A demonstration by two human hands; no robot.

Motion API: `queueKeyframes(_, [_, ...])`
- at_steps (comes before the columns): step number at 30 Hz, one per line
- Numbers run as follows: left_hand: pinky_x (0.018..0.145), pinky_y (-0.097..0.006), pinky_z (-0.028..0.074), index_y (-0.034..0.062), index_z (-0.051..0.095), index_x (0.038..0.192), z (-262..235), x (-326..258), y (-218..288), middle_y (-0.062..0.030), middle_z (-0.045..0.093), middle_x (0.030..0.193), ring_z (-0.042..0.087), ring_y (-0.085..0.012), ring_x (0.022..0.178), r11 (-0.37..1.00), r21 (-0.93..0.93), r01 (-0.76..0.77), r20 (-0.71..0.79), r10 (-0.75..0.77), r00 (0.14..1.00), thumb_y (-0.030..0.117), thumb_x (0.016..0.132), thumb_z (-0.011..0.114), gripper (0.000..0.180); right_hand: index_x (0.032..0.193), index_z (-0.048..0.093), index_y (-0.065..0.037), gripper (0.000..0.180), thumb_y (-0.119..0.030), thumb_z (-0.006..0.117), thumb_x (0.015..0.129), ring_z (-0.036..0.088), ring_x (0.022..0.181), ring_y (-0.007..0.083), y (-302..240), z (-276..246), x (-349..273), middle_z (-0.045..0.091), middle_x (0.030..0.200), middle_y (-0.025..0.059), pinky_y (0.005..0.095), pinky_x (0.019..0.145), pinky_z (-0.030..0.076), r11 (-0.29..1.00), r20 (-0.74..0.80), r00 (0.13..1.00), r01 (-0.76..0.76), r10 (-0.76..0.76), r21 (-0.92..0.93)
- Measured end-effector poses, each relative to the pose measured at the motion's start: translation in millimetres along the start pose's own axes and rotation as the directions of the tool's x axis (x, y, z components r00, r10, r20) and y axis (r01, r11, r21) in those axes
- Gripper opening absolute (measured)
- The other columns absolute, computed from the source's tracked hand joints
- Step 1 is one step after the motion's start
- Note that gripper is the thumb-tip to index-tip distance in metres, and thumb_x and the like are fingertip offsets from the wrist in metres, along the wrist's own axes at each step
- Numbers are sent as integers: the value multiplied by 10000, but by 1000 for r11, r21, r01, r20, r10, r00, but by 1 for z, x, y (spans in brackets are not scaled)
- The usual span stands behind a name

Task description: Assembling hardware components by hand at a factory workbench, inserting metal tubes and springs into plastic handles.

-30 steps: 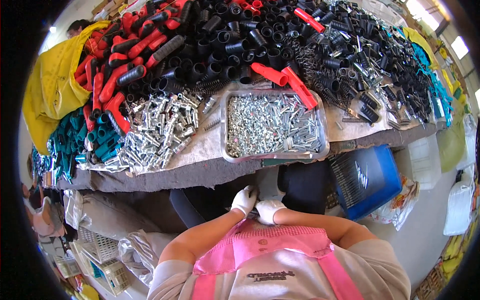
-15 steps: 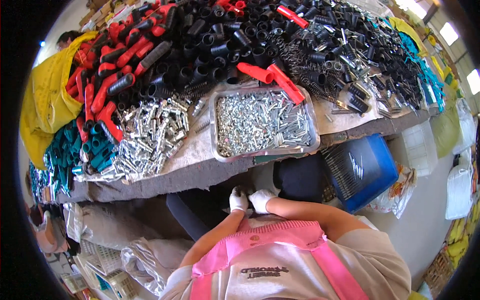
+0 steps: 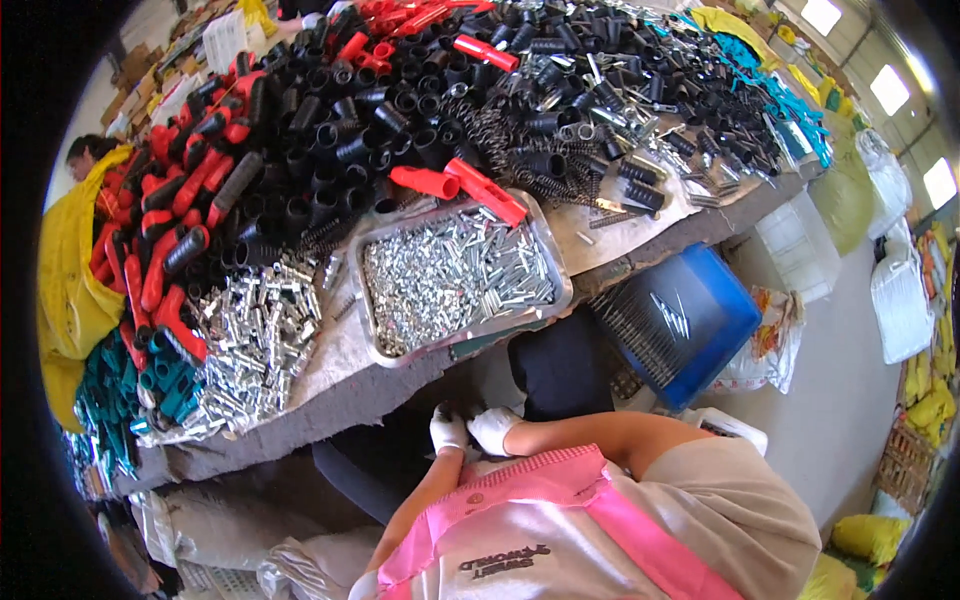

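My left hand and my right hand, both in white gloves with darkened fingertips, are close together over my lap, below the table's front edge. The fingers of each are curled in and closed. What they hold, if anything, is too small and dark to make out. Above them on the table stands a clear tray of small shiny metal pins and fittings. Two red plastic handle pieces lie at its far edge. A blue crate with long thin metal rods is to the right of my hands.
Black sleeves, springs and red-and-black handles are heaped across the table. Silver metal fittings and teal handles lie at left, beside a yellow sack. White sacks stand on the floor at right.
The whole view has turned, so the table and tray appear shifted left and more tilted. Both hands remain together over my lap, fingers closed.
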State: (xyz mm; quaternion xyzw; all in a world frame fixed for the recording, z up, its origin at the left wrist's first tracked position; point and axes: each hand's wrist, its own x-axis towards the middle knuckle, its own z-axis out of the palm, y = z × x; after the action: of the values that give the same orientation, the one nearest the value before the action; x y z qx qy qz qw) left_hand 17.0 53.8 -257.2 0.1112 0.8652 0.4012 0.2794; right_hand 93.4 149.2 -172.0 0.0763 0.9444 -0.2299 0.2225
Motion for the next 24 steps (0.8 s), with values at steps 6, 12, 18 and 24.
queueKeyframes(6, [839,-327,451,-23,551,1087,8,18,-87,-187,613,1036,596,-256,953,965,150,-213,116,197,974,87,827,528,283,892,652,-12,258,-192,502,785,634,845,314,3,60,24,644,916,184,425,742,504,997,6,998,66,-66,42])
queueKeyframes(12, [880,-330,427,-20,544,1110,1,8,-42,-144,611,1065,568,-239,992,942,-335,4,-60,-26,998,64,822,541,301,1116,521,-40,415,-250,560,760,599,912,339,-6,-8,-1,614,993,188,434,785,479,992,156,982,90,-103,86])
queueKeyframes(18, [828,-313,449,24,586,1061,-5,16,-9,-103,633,1024,589,-230,926,932,-349,95,-47,-119,992,106,838,548,241,1105,549,-30,395,-241,542,771,602,922,335,-11,-50,-10,624,985,183,425,794,480,990,183,974,127,-136,62])
queueKeyframes(24, [814,-286,440,-2,555,1112,-12,-19,-3,-108,624,1039,575,-180,922,951,-257,172,17,-174,985,84,848,551,278,1084,558,-30,371,-233,551,774,595,932,341,-15,-41,-19,618,997,182,421,790,478,992,230,965,120,-128,49])
